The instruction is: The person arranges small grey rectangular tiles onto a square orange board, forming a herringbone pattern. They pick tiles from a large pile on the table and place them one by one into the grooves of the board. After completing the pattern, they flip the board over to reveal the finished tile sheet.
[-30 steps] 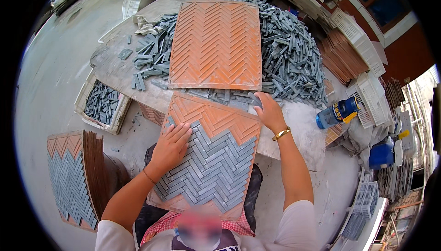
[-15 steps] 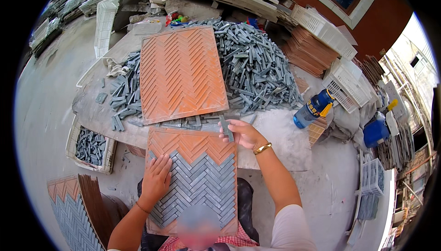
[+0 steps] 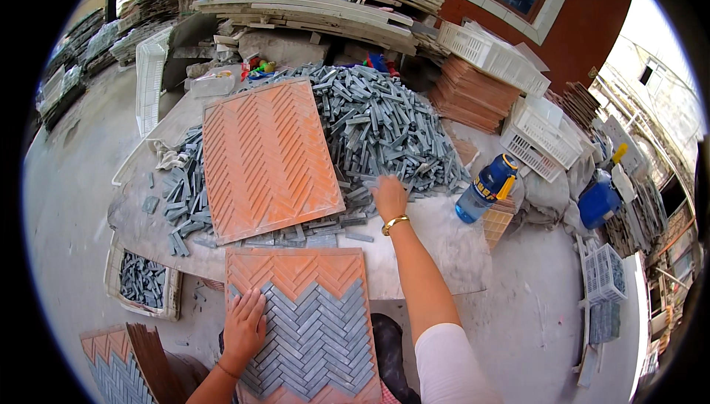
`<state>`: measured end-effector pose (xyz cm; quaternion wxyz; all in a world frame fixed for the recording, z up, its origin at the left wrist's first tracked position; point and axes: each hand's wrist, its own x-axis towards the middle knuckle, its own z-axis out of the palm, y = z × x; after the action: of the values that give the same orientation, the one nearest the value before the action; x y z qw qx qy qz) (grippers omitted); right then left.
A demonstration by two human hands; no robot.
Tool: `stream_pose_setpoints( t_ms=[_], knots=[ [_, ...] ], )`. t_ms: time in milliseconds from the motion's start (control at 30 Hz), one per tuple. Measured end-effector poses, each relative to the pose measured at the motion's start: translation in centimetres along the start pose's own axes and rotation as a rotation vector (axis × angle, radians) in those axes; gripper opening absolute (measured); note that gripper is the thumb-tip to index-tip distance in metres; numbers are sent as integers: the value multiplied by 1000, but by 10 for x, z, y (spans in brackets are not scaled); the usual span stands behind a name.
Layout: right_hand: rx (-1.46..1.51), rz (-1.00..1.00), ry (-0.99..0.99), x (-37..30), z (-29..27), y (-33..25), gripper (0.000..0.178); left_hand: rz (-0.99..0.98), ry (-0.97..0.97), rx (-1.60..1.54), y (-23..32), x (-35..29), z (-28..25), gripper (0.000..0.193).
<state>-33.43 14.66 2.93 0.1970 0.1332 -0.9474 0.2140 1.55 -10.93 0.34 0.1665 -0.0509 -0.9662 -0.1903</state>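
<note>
My left hand lies flat, fingers stretched out, on the left side of an orange herringbone mould tray. Grey stone strips fill the tray's middle in a zigzag pattern, with orange grooves bare along its top. My right hand, a gold bangle at the wrist, reaches to the near edge of a large heap of loose grey strips. Its fingers are blurred and partly hidden, so what they hold cannot be made out. Left of that hand, a second orange mould tray without strips rests tilted on loose pieces.
A blue water bottle stands right of my right hand. At lower left are a white crate of small strips and another strip-filled tray. White baskets and stacked brown sheets stand behind at right.
My right hand has moved from above the tray, where it held up a grey strip, forward to the heap. My left hand stays on the tray. The view has tilted up.
</note>
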Motion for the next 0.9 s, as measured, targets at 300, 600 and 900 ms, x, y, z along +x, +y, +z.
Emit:
stream_pose_setpoints(
  t_ms=[300, 600, 900],
  knots=[
    [1142, 609, -428, -6, -7, 37, 24, -27, -2, -1, 0, -2, 2, 40],
    [1873, 650, -141, -16, -28, 73, 23, -15, -3, 13, 1, -1, 2, 40],
    [174, 530, 180, -9, 21, 51, 57, 6, -6, 40, -3, -4, 0, 40]
  ],
)
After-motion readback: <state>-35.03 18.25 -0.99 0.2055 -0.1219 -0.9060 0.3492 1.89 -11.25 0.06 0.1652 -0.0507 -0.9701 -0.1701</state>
